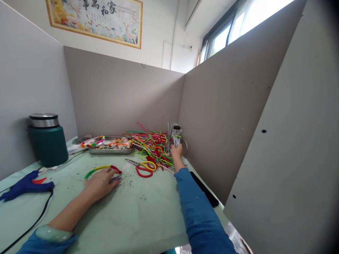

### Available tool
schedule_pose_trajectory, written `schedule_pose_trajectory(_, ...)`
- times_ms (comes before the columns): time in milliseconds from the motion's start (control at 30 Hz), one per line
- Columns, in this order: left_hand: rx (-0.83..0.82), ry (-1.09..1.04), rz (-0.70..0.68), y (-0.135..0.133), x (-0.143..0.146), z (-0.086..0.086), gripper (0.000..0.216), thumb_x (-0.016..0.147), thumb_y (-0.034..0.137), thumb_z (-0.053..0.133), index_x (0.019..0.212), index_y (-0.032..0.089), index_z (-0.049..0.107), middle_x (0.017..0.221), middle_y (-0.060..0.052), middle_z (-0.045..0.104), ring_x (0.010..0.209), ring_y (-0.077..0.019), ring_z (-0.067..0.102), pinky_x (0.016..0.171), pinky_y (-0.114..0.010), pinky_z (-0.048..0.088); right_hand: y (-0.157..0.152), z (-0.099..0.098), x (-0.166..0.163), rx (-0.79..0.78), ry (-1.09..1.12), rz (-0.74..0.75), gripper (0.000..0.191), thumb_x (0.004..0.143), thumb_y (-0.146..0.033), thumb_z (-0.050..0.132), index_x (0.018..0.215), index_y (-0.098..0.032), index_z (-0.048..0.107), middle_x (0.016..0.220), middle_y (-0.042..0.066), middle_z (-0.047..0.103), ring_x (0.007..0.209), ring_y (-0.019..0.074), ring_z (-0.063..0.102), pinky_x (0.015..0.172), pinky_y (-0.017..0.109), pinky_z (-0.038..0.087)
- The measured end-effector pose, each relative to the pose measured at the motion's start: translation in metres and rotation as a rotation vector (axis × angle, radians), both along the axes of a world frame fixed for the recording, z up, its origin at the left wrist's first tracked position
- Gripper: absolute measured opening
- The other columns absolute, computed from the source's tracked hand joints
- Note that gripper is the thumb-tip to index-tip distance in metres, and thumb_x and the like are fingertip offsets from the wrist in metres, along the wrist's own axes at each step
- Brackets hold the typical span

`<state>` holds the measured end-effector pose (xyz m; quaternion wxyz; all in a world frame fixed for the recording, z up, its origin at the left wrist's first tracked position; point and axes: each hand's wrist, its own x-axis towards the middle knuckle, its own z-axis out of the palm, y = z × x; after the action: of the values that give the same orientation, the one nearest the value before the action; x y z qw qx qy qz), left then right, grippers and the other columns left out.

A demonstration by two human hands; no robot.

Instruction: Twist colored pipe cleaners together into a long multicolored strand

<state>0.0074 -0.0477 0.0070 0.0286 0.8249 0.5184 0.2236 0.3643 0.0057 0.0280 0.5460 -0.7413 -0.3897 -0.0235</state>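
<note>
My left hand (102, 182) rests low over the table, its fingers bent around the red end of a curved pipe-cleaner band (102, 167) in green, yellow and red. A small purple piece (115, 179) shows by those fingertips, partly covered. At the back right my right hand (177, 151) is closed around pale translucent sticks (176, 141), beside a heap of colourful pipe cleaners (152, 144). Between the hands lie scissors (147, 168) with red and yellow handles, blades apart. The right palm and the lower ends of the sticks are hidden.
A metal tray (112, 151) of small pieces stands at the back. On the left are a green thermos (48, 144) and a blue glue gun (26, 187) with a black cord. A dark flat object (205, 190) lies along the right partition (225, 113). Dark bits speckle the tabletop.
</note>
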Motion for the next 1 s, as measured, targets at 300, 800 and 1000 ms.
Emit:
schedule_pose_trajectory(300,-0.290,-0.779,-0.288,-0.011,0.078,0.030,0.043,0.069,0.050,0.059,0.098,0.018,0.065,0.099,-0.008,0.064,0.089,-0.0205,0.057,0.076,-0.028,0.043,-0.056,0.024,-0.085,0.056,-0.498,0.174,0.019,0.079,-0.033,0.049,0.089,-0.016,0.050,0.082,0.008,0.058,0.072,0.0195,0.053,0.062,0.027,0.035)
schedule_pose_trajectory(800,-0.900,-1.764,-0.387,-0.004,0.081,0.016,0.007,0.066,0.014,0.065,0.072,0.009,0.066,0.066,-0.007,0.067,0.061,-0.0134,0.062,0.062,-0.023,0.049,-0.101,-0.013,-0.154,0.153,-0.492,0.859,0.027,0.089,-0.029,0.037,0.079,-0.018,0.060,0.081,0.005,0.061,0.082,0.0163,0.053,0.074,0.027,0.037)
schedule_pose_trajectory(1000,-0.893,-1.732,-0.433,-0.002,0.082,0.012,0.012,0.063,0.013,0.068,0.074,0.009,0.067,0.065,-0.006,0.068,0.059,-0.0135,0.061,0.060,-0.024,0.048,-0.105,-0.009,-0.151,0.197,-0.353,0.788,0.032,0.088,-0.029,0.035,0.077,-0.018,0.063,0.080,0.006,0.063,0.078,0.0168,0.055,0.071,0.026,0.039)
